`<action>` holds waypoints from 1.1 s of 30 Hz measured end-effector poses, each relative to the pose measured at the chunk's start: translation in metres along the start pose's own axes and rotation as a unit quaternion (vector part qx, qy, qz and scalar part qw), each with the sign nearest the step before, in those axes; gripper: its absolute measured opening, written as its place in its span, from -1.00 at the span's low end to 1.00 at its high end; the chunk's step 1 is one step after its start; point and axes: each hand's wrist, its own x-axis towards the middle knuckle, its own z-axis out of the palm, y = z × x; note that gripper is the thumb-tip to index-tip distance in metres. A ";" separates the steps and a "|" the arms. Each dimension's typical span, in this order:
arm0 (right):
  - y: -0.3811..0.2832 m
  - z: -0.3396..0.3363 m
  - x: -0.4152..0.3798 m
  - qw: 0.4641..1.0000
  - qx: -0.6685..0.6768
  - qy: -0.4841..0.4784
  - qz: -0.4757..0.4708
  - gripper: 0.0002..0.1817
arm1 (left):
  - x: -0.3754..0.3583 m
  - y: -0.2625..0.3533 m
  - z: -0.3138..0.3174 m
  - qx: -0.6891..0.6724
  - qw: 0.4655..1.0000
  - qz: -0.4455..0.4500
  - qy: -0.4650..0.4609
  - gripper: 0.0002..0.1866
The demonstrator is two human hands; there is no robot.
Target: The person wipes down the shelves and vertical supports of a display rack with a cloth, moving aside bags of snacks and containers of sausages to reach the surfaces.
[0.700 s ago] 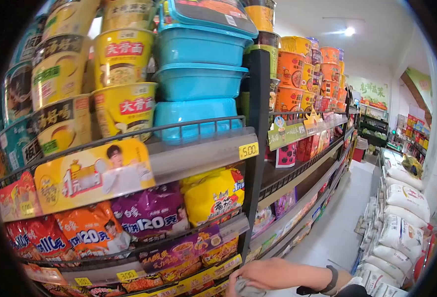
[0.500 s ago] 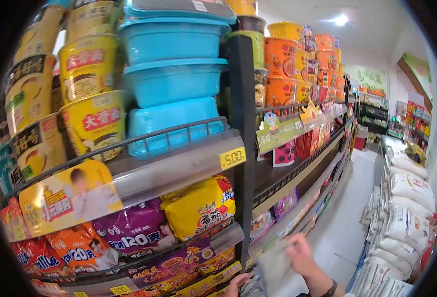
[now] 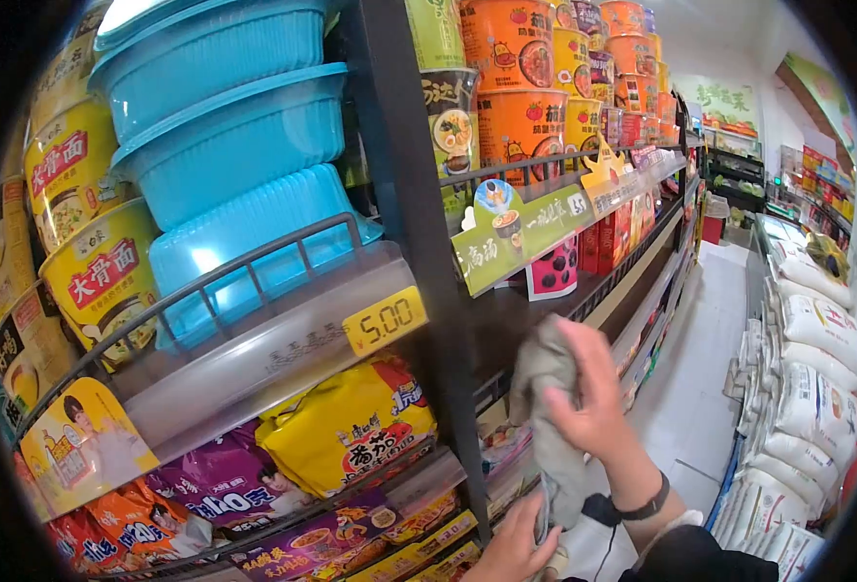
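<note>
A grey cloth (image 3: 556, 461) hangs bunched between my two hands, in front of the shelf's edge. My right hand (image 3: 591, 393) is closed on its upper end, close to the dark shelf board (image 3: 506, 325). Lower down, my left hand (image 3: 514, 548) grips the cloth's bottom part near the lower frame edge. A dark band (image 3: 646, 504) circles my right wrist. Just beyond the cloth, a pink dotted package (image 3: 552, 272) stands on the shelf board.
Blue plastic tubs (image 3: 234, 145) and yellow noodle cups (image 3: 98, 262) are stacked left of a black shelf post (image 3: 414, 194). Orange noodle cups (image 3: 520, 126) stand beyond it. White sacks (image 3: 821, 330) line the aisle's right side, along the pale floor (image 3: 705, 359).
My hands have lifted the cloth higher, my right hand rising toward the shelf board. The view has shifted right and closer to the shelf post.
</note>
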 end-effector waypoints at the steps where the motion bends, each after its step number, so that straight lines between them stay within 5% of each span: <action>1: 0.005 0.004 0.011 0.997 -0.008 -0.060 -0.044 -0.37 | 0.005 0.003 -0.002 -0.001 1.000 -0.026 0.015 -0.34; 6: 0.022 0.037 0.025 0.967 -0.043 -0.186 -0.170 -0.40 | 0.028 0.007 -0.019 0.093 0.995 0.023 0.035 -0.29; 10: 0.027 0.044 0.028 0.967 -0.040 -0.167 -0.188 -0.55 | 0.044 0.013 -0.032 0.061 0.995 0.001 0.079 -0.45; 16: 0.043 0.041 0.022 0.968 -0.039 -0.158 -0.190 -0.56 | 0.078 -0.003 -0.023 0.261 0.925 0.107 0.256 -0.76; 20: 0.057 0.037 0.026 0.966 0.019 -0.159 -0.204 -0.49 | 0.109 -0.004 -0.023 0.261 0.908 0.161 0.284 -0.72; 23: 0.065 0.037 0.029 0.964 0.044 -0.144 -0.221 -0.54 | 0.121 -0.013 -0.015 0.254 0.903 0.144 0.316 -0.50; 33: 0.117 0.003 0.037 0.967 0.015 -0.146 -0.209 -0.49 | 0.152 0.010 0.003 0.460 0.844 -0.091 0.261 -0.37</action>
